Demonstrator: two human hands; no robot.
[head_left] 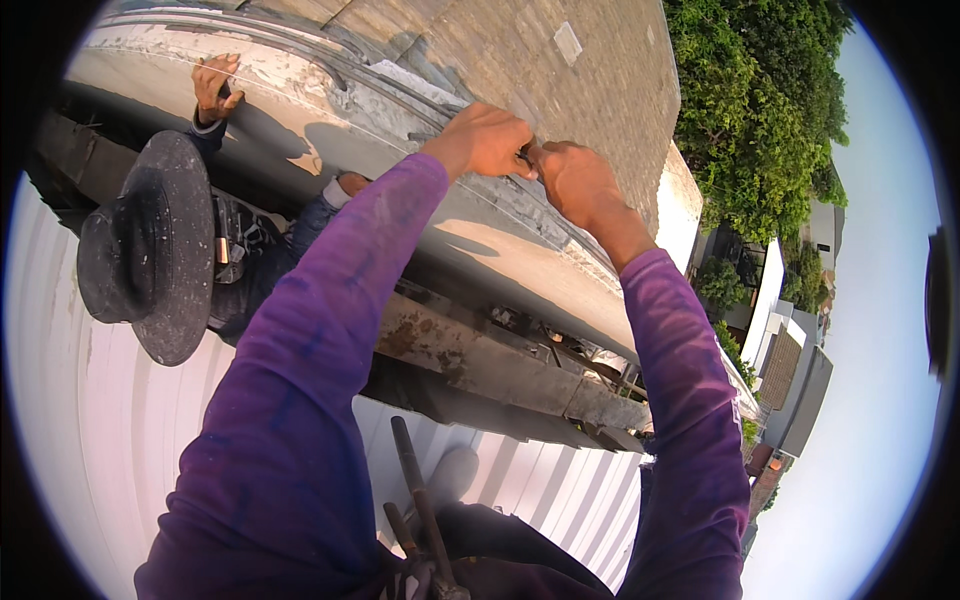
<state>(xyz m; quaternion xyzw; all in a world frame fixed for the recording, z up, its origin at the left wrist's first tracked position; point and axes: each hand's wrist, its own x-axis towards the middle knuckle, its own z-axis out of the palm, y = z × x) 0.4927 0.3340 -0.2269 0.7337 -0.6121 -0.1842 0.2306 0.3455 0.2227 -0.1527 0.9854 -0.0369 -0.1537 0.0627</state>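
My left hand point(488, 142) and my right hand point(582, 182) meet at the top of a concrete ledge, with both arms stretched forward in purple sleeves. The fingers of both are closed and pressed together at one spot. Something small and dark shows between them, too hidden to name. Thin metal rods point(395, 92) run along the ledge point(505, 240) and reach my left hand. A pale string point(262, 82) stretches along the ledge's edge.
To the left, a co-worker in a dark wide-brimmed hat point(150, 245) rests a hand point(214, 88) on the ledge. Beyond it slopes a tiled roof point(600, 95). A tool with two long handles point(418, 490) sits at my waist, above white corrugated sheeting point(545, 480). Trees point(750, 120) stand right.
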